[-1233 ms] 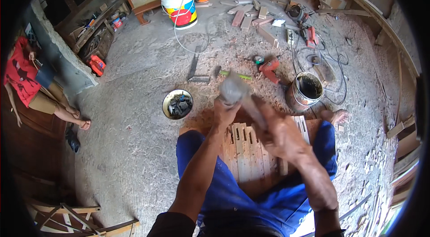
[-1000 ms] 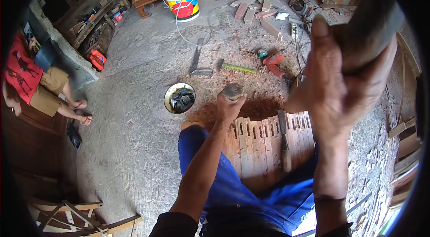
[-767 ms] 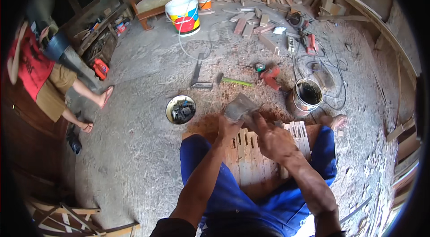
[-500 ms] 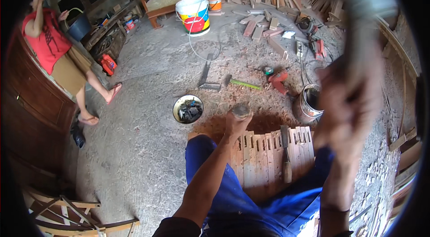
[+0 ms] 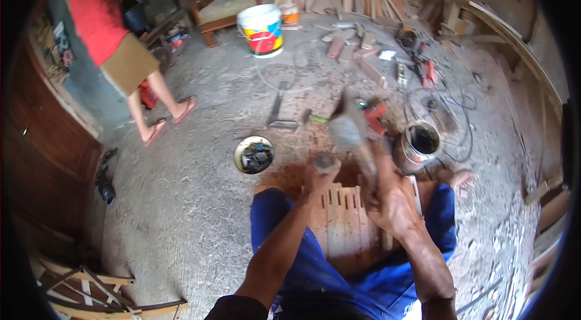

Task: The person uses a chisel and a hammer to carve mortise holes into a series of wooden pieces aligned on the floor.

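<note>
My left hand (image 5: 317,181) is closed round an upright chisel (image 5: 325,161); its round butt end shows above the fist, and its blade is hidden. My right hand (image 5: 392,202) grips a hammer (image 5: 347,132), smeared by motion, its grey head just above and right of the chisel's butt. Beneath both hands, slotted wooden pieces (image 5: 340,223) lie side by side between my legs. A second chisel (image 5: 387,240) rests on them, mostly hidden behind my right hand and forearm.
A bowl of dark bits (image 5: 254,155) stands left of my hands, a paint-stained can (image 5: 417,146) to the right. Beyond lie a try square (image 5: 282,124), a red power tool (image 5: 376,113) and cables. A person in red (image 5: 100,23) stands far left.
My right hand has swung the hammer down and left from the upper right, towards the chisel. My left hand keeps its hold. The person at the left has turned and shifted right.
</note>
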